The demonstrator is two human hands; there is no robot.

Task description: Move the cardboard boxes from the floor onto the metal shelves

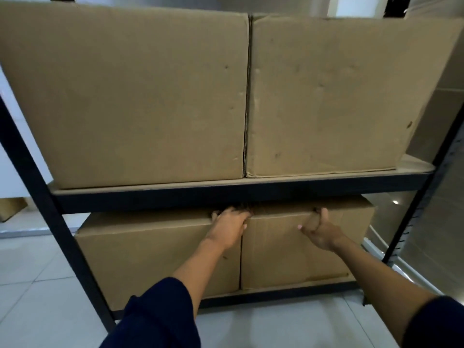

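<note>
- lower right box [296, 249]: seated on the bottom shelf [276, 293] of the dark metal rack [37, 187], touching the lower left box [150, 254].
- left hand [229, 228]: hooked over the top front edges where the two lower boxes met, fingers curled onto the cardboard.
- right hand [320, 233]: clamped on the lower right box's top edge, fingers over the top, thumb on the front.
- upper shelf [226, 190]: loaded with two larger boxes [130, 96] [326, 96], side by side, touching.
- pale tiled floor [37, 285] below the rack.
</note>
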